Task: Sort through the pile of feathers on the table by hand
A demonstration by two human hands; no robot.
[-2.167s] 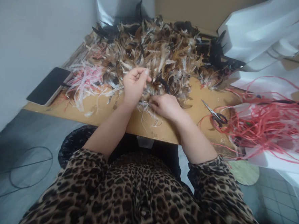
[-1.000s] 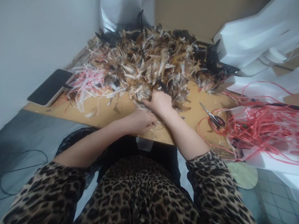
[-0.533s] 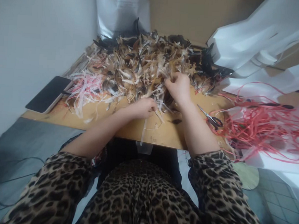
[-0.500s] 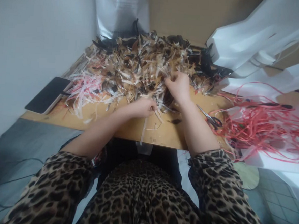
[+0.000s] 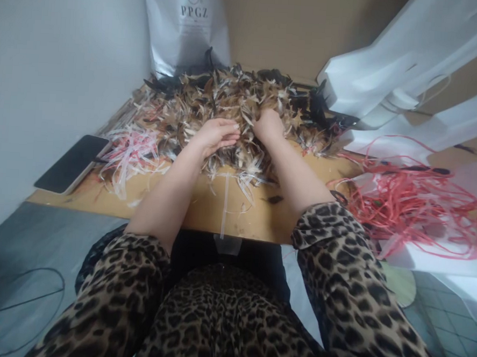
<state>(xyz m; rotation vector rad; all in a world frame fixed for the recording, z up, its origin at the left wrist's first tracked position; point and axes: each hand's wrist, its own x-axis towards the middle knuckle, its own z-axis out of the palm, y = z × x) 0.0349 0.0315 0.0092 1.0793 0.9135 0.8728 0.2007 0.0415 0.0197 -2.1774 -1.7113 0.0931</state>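
Observation:
A broad heap of brown, white and black feathers (image 5: 227, 99) covers the back of the wooden table. Over its front part is my left hand (image 5: 217, 137), fingers stretched out to the right and nothing visible in them. My right hand (image 5: 269, 127) reaches into the heap just right of it, its fingers curled down on feathers; the fingertips are partly hidden. Pale loose strands (image 5: 246, 184) hang from the heap's front below my hands. A narrow white strip (image 5: 225, 204) lies straight across the table toward its front edge.
At left are a phone (image 5: 72, 163) and a bunch of pink and white strips (image 5: 131, 150). Red plastic strands (image 5: 414, 211) pile up at right, with scissor handles (image 5: 338, 196) partly behind my sleeve. A white bag (image 5: 186, 30) and white wrapped shapes (image 5: 370, 73) stand behind.
My left hand has let go of a pale strand near the table's front, moved up to the feathers and opened. My right hand has moved slightly left and deeper into the heap. The view has tilted up.

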